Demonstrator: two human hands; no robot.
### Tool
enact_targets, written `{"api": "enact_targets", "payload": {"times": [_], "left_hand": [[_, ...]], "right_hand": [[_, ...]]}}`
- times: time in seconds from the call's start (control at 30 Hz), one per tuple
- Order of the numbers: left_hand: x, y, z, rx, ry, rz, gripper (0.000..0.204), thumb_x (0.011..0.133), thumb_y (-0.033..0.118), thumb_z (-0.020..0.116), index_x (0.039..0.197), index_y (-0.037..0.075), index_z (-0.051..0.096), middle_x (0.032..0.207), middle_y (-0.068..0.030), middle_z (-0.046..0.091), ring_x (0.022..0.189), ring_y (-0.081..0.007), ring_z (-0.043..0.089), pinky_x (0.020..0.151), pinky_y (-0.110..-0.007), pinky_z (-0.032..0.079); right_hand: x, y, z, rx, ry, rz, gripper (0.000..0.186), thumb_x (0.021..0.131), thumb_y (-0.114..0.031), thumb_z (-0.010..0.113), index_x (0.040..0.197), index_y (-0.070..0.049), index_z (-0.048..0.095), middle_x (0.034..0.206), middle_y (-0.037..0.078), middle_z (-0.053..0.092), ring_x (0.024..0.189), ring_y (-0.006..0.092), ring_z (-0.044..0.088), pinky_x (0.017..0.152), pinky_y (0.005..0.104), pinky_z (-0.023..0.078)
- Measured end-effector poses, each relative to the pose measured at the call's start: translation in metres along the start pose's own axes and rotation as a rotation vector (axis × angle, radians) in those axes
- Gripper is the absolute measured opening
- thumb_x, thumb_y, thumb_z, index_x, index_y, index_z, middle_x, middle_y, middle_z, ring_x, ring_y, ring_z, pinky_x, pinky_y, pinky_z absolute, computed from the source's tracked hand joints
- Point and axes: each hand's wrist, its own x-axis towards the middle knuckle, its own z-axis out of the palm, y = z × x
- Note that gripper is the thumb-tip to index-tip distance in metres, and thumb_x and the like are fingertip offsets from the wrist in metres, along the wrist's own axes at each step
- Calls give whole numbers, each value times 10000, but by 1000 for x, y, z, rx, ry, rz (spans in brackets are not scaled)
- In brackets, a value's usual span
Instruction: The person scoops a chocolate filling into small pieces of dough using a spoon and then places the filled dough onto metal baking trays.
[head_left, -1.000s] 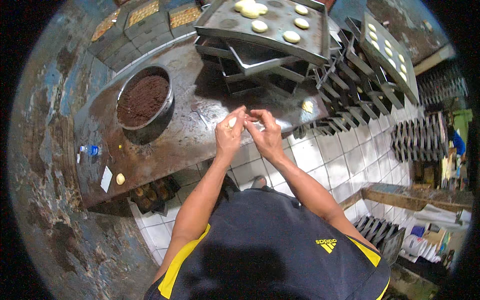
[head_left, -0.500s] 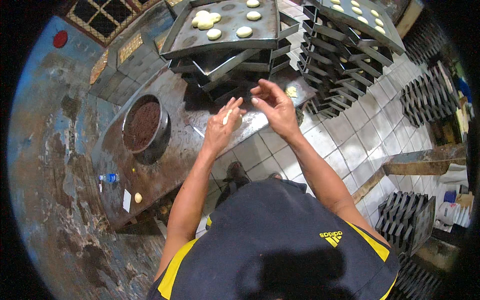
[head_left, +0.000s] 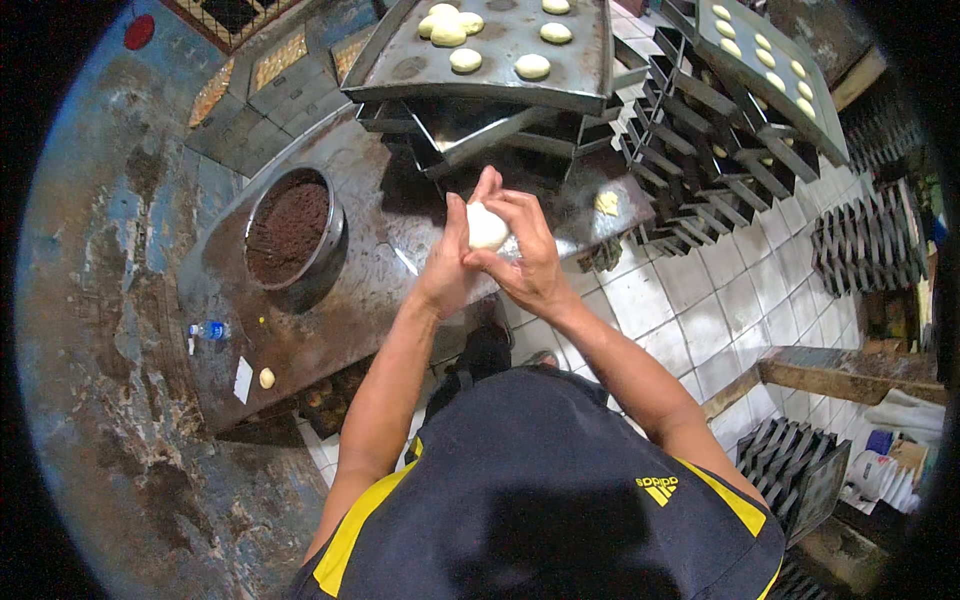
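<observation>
A round, pale dough ball [head_left: 488, 228] sits between my two hands, over the front edge of the worn metal table. My left hand [head_left: 447, 262] cups it from the left and below, its fingers partly hidden behind it. From the right, the fingers of my right hand [head_left: 530, 255] curl over the ball, with the thumb low on its near side. Just beyond my hands, a dark metal tray [head_left: 410, 72] tops a crooked stack and carries several dough balls, some clustered together. A metal bowl [head_left: 335, 232] of dark brown crumbly filling [head_left: 288, 232] stands to the left.
A small dough scrap [head_left: 606, 203] lies on the table's right end. At its left end are a bottle [head_left: 208, 330], a white card [head_left: 243, 380] and a small dough ball [head_left: 267, 378]. Another tall tray stack [head_left: 700, 150] stands at the right on the tiled floor [head_left: 690, 280].
My hands were apart, with a bit of dough showing at my left fingers. They have come together around a dough ball. The whole view has shifted slightly.
</observation>
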Motion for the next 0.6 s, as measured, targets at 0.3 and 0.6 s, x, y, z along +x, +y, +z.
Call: {"api": "enact_targets", "payload": {"times": [0.3, 0.6], "left_hand": [[87, 45, -54, -151, 90, 369, 545, 1095, 354, 456, 1495, -16, 452, 1571, -144, 430, 1472, -230, 343, 1183, -336, 286], [104, 83, -197, 172, 485, 479, 464, 994, 114, 611, 1426, -16, 501, 1447, -135, 541, 1244, -213, 567, 1049, -333, 435]], "right_hand": [[154, 30, 35, 718, -548, 925, 417, 1041, -442, 569, 1122, -43, 657, 985, 12, 672, 853, 85, 595, 765, 270, 494], [320, 228, 163, -682, -898, -164, 601, 923, -389, 702, 1323, 29, 536, 1277, 267, 551, 1182, 432, 534, 1023, 494, 437]]}}
